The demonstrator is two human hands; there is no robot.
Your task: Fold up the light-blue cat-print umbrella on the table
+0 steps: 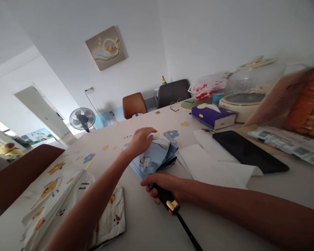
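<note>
Umbrella [158, 157] is showing lt. blue w/ cartoon-animal print; handle [161, 194] is showing blk. w/ gold trim. Table [141, 223] is showing blue, yellow & orange flower print; nr. its left edge, material [69, 197] is showing yellow-duck print on wh.

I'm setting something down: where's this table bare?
The pale floral tabletop has bare patches between the white duck-print fabric and gold-trimmed black umbrella handle, and between the left hand and brown rounded chair. Crowded: right side, with white paper sheets, black rectangular slab, purple cardboard tissue box.
</note>
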